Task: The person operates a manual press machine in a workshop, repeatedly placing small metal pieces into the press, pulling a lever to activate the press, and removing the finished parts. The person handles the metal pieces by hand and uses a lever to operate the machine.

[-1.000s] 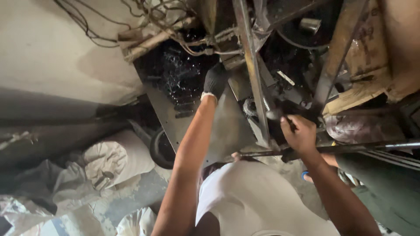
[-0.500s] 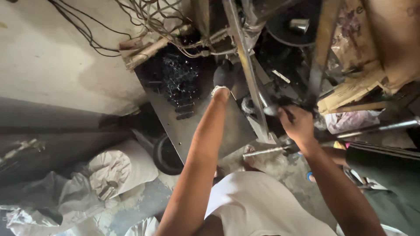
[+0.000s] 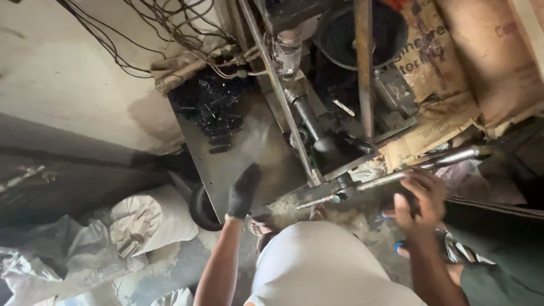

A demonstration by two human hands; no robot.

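My left hand [image 3: 242, 191], in a dark glove, hangs over the near end of a grey metal tray [image 3: 249, 148] and holds nothing. A heap of small black parts [image 3: 211, 107] lies at the tray's far end. My right hand [image 3: 420, 198], bare, is wrapped around a long metal lever [image 3: 419, 168] that runs from a press machine [image 3: 334, 148] out to the right. A threaded screw shaft [image 3: 303, 113] rises in the machine's frame.
Tangled wires [image 3: 164, 28] run along the wall at the top. Cardboard [image 3: 453, 85] covers the right side. White sacks [image 3: 147, 218] lie on the floor at the left, beside a black round container [image 3: 201, 209]. My feet in sandals [image 3: 260, 226] stand below the tray.
My left hand has drawn back from the heap of black parts to the tray's near end. My right hand has moved right and down along the lever.
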